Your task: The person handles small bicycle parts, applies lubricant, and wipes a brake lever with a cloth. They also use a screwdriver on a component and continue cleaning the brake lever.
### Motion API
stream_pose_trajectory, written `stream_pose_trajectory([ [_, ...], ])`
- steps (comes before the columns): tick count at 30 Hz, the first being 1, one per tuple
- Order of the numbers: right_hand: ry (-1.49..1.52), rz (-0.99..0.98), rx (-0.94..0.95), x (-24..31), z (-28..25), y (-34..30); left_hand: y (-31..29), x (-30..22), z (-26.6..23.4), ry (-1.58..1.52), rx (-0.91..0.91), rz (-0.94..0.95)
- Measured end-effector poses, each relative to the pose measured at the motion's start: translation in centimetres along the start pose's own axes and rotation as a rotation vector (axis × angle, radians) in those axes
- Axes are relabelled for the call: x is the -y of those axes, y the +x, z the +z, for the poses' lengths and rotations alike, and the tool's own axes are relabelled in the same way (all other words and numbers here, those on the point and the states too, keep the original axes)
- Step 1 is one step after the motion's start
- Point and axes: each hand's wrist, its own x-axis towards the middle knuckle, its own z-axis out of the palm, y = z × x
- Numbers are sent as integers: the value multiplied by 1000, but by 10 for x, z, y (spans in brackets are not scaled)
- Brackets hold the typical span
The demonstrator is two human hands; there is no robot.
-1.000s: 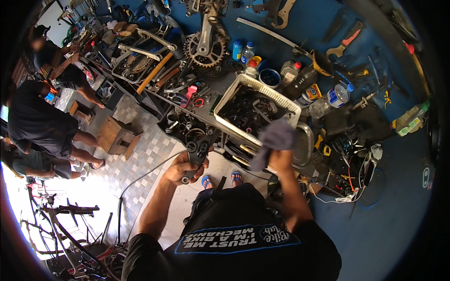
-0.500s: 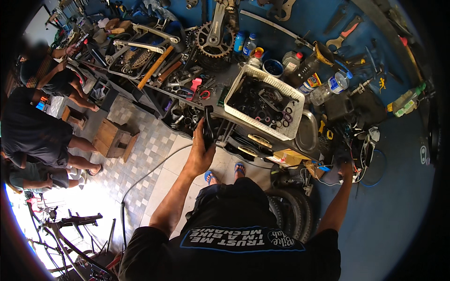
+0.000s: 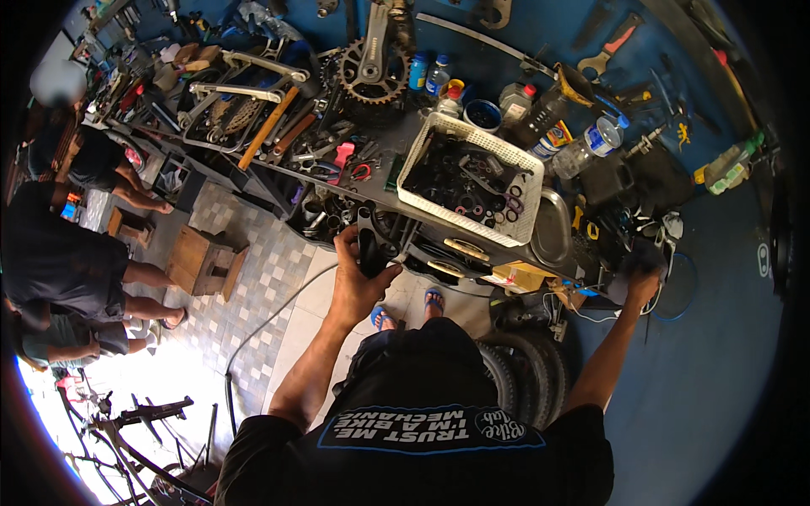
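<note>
My left hand [image 3: 354, 282] is closed around a black crank arm [image 3: 368, 244] in front of the bench edge, its rounded end pointing up and away from me. Over at the bench's right end, my right hand [image 3: 645, 287] grips a dark grey bundle that looks like a rag [image 3: 626, 268]; its fingers are partly hidden. Between the hands, on the bench, sits a cream plastic basket [image 3: 411, 192] of small black parts, rings and a pair of scissors [image 3: 511, 202]. An oval metal tray [image 3: 553, 226] lies beside it.
Bottles [image 3: 596, 142] and tubs stand behind the basket. A bike frame part [image 3: 253, 88], a chainring with crank [image 3: 372, 72] and loose tools crowd the bench's left. Tyres [image 3: 531, 379] lean below. Other people [image 3: 67, 244] are at far left near a wooden stool [image 3: 201, 261].
My left hand has tilted the crank arm and opened its thumb outward. My right hand has moved up and right from the bench end with the dark rag-like bundle, now more visible.
</note>
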Motion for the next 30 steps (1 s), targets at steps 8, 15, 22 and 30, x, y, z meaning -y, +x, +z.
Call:
stream_pose_trajectory([
  [8,97,186,245,-11,18,-2,12,12,-8,-266,-3,17],
  [15,326,308,-228,14,-73,20,32,20,-16,-351,93,86],
  [22,394,95,-390,53,-122,80,58,12,1,-359,76,147],
  [30,495,-436,376,268,-74,36,66,25,29,-414,39,-30],
])
